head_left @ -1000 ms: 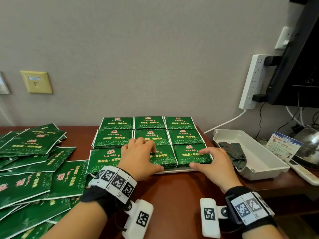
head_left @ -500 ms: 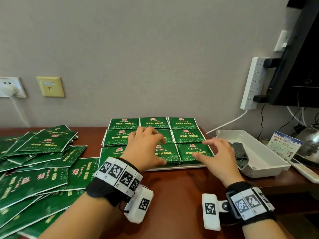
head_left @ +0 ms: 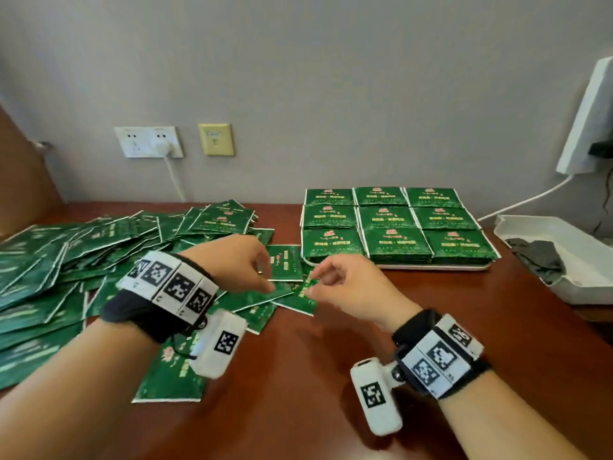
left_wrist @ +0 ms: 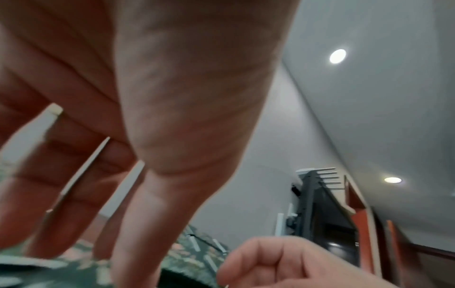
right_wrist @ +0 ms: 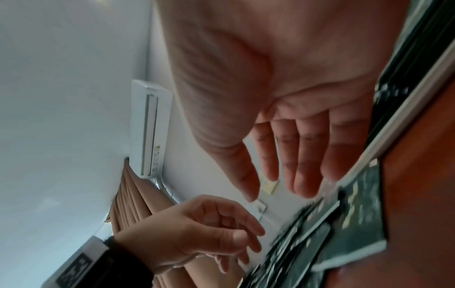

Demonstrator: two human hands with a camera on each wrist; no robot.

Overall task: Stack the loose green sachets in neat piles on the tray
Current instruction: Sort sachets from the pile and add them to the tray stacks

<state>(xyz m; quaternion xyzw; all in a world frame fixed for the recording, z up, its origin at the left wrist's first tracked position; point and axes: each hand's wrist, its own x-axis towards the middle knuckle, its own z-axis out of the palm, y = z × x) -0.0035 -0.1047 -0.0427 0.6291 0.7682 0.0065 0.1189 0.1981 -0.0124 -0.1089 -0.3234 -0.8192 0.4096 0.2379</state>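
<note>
Nine neat piles of green sachets [head_left: 394,240] fill a flat tray [head_left: 431,267] at the back right of the brown table. A big heap of loose sachets [head_left: 99,254] spreads over the left. Both hands hover together over the heap's right edge, just left of the tray. My left hand [head_left: 265,277] reaches down with its fingertips [left_wrist: 61,247] at a loose sachet [head_left: 285,260]; I see no grip. My right hand [head_left: 318,277] is beside it, its fingers [right_wrist: 305,175] relaxed and holding nothing.
A white plastic tray [head_left: 564,240] with a dark cloth [head_left: 537,257] stands at the far right. One sachet [head_left: 172,376] lies nearer the table's front. Wall sockets [head_left: 149,141] and a hanging power strip [head_left: 587,117] are on the wall behind.
Both hands have left the front piles on the tray and moved left to the loose sachets. The head view has swung left, bringing more of the heap into sight.
</note>
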